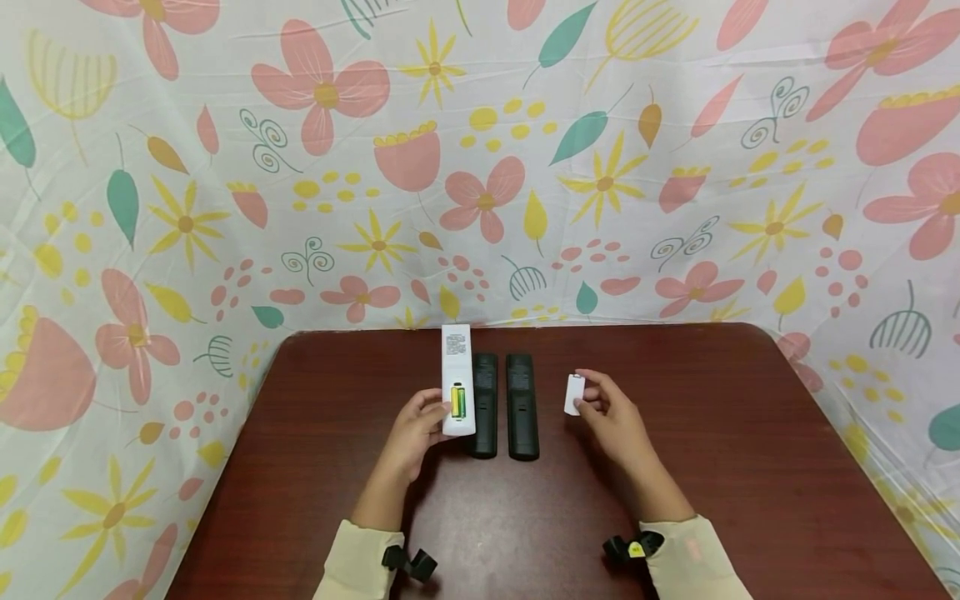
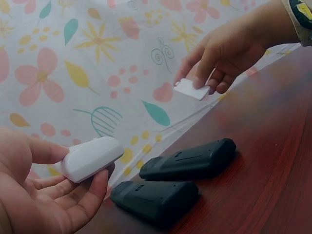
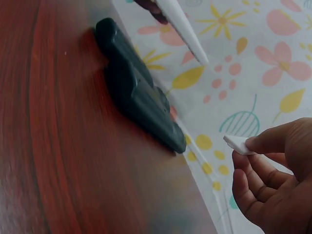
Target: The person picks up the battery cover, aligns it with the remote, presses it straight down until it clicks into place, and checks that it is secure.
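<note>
My left hand [image 1: 417, 425] grips a white remote control [image 1: 457, 354], its back turned up toward the head camera. The battery bay of that remote lies uncovered, showing green and yellow batteries [image 1: 458, 402]. Between thumb and fingers, my right hand [image 1: 617, 417] pinches a small white battery cover [image 1: 573, 394], held off to the right of the remote. In the left wrist view, the white remote [image 2: 92, 158] sits between thumb and fingertips, above the table. The right wrist view shows the cover [image 3: 238, 144] edge-on.
Two black remote controls lie face down side by side on the brown table [image 1: 750, 458]: the left one [image 1: 486, 417] is partly overlapped by the white remote, the right one [image 1: 522, 408] is fully visible. A flowered cloth [image 1: 487, 108] hangs behind the table. Black straps circle both sleeves.
</note>
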